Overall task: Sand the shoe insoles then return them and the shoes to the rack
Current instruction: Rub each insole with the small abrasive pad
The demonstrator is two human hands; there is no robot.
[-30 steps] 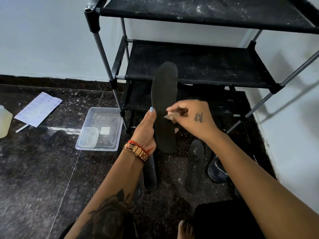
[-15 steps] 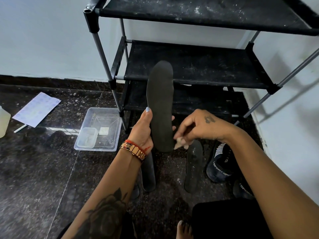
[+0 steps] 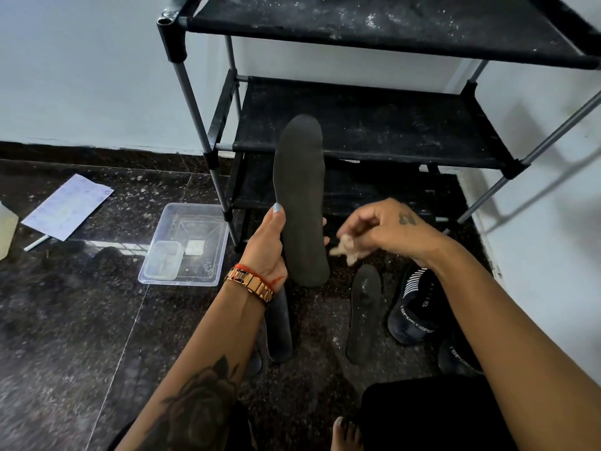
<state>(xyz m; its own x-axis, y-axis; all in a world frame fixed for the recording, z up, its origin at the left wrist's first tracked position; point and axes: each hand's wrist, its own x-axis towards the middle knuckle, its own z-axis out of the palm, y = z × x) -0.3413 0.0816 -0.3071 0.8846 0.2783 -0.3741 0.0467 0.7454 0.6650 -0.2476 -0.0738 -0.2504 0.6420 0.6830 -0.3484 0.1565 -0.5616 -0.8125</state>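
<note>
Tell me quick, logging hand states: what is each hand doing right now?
Left hand: closed around the upright insole.
Right hand: pinching a small piece of sandpaper, blurred, beside the insole.

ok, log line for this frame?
left hand: holds insole upright | right hand: pinches sandpaper, off insole | rack: bare

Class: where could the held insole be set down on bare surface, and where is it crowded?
Free: the middle shelf; the floor left of the tub. Crowded: between the arms, with two insoles and shoes.
</note>
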